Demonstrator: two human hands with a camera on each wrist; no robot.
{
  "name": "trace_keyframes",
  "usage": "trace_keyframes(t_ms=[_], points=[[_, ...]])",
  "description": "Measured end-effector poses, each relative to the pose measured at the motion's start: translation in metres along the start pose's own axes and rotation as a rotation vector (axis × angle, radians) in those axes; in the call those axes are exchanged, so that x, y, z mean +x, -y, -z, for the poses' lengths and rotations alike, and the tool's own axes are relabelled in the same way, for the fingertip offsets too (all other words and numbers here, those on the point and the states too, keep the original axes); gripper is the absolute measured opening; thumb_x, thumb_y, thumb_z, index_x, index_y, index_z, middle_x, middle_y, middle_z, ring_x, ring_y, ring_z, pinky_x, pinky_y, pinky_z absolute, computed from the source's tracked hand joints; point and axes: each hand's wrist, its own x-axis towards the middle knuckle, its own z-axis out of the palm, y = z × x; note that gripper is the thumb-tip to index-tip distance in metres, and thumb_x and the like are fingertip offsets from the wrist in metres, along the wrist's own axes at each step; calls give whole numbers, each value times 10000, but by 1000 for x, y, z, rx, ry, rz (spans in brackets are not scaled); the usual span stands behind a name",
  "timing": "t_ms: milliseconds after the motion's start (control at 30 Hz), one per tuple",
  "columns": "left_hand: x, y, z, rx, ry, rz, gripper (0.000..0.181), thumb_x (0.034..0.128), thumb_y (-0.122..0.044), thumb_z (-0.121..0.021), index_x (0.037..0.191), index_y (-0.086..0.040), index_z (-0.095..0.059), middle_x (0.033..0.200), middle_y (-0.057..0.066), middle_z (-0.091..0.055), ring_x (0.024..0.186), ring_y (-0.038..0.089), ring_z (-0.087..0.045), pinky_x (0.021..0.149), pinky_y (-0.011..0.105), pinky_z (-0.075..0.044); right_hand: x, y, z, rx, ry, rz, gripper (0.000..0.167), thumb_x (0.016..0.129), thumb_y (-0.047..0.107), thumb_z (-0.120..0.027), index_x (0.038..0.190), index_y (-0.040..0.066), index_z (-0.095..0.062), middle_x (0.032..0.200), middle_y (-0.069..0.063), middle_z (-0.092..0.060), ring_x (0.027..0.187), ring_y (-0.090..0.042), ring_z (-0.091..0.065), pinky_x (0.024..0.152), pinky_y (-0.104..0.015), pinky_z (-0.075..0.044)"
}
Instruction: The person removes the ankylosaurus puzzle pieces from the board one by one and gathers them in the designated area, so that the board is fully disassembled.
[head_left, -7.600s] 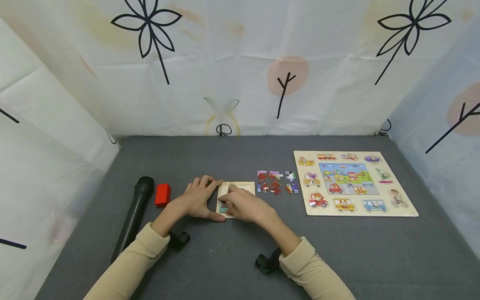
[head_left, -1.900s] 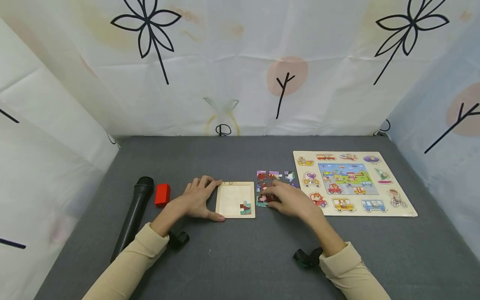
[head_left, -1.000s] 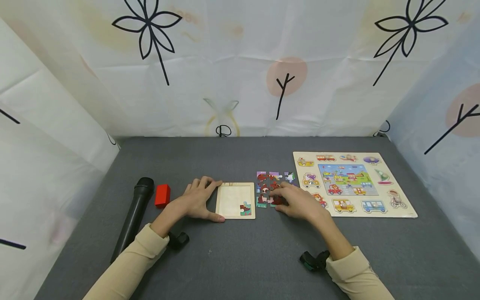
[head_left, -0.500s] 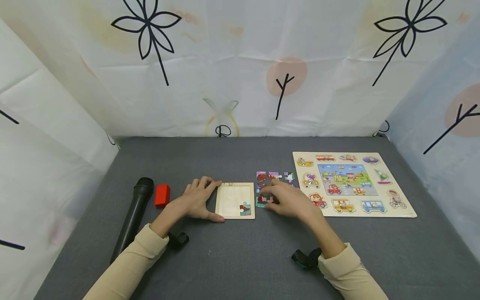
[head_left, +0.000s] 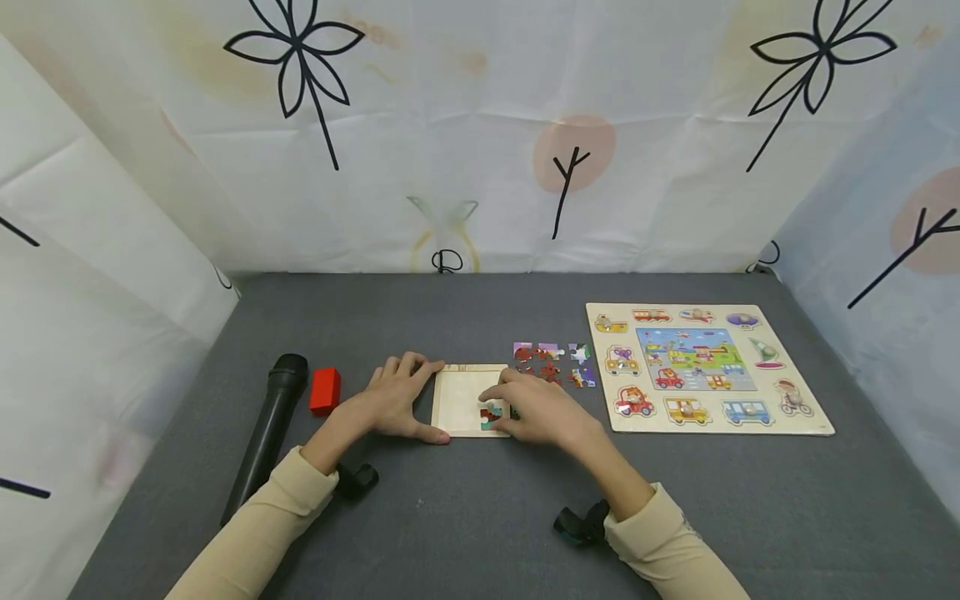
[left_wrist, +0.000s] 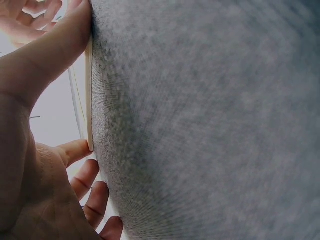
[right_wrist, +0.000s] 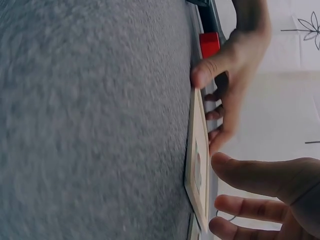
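Note:
My left hand point(head_left: 397, 400) holds the left side of a small square wooden puzzle tray point(head_left: 456, 392), its thumb at the near corner and index finger at the far one. In the left wrist view the index fingertip point(left_wrist: 82, 146) touches the tray's end. A red-and-teal puzzle piece point(head_left: 487, 419) shows at the tray's right, partly covered. Over that side bends my right hand point(head_left: 540, 411), index finger and thumb apart around the piece. In the right wrist view the thumb point(right_wrist: 235, 170) and fingers hover beside the tray; whether they pinch a piece cannot be made out.
Several loose puzzle pieces point(head_left: 549, 371) lie right of the tray, some behind my right hand. A large vehicle puzzle board point(head_left: 780, 400) lies farther right. To the left are a red block point(head_left: 325, 392) and a black microphone point(head_left: 270, 425). Cloth walls surround the grey table.
The tray's piece earlier showed at its lower left, later at its lower right. My right hand has moved left from the loose pieces to over the tray's right side; the left hand stays put.

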Motion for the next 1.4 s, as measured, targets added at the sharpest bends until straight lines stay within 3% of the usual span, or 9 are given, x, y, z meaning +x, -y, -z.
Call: trace_keyframes(t_ms=[500, 1033, 1400], points=[[0, 0, 1, -2, -2, -7, 1143, 714, -739, -781, 1594, -169, -327, 1528, 153, -360, 1304, 389, -399, 1025, 546, -378, 7, 9, -7, -38, 92, -33, 345, 864, 177, -828, 1199, 140, -756, 1050, -66, -662, 734, -134, -543, 648, -297, -479], [0, 1, 1, -3, 4, -2, 1142, 719, -735, -782, 1598, -173, -319, 1533, 154, -350, 1303, 390, -398, 1020, 541, -378, 8, 9, -8, 4, 46, -40, 367, 800, 175, -876, 1153, 158, -775, 1009, -35, -661, 725, -98, -503, 622, -267, -451], [-1, 0, 1, -3, 1, -5, 1140, 718, -729, -786, 1597, -170, -323, 1528, 155, -355, 1295, 393, -402, 1002, 532, -384, 7, 8, -4, 74, 52, -6, 367, 822, 19, -815, 1180, 94, -778, 1007, -102, -682, 729, -102, -538, 608, -203, -453]])
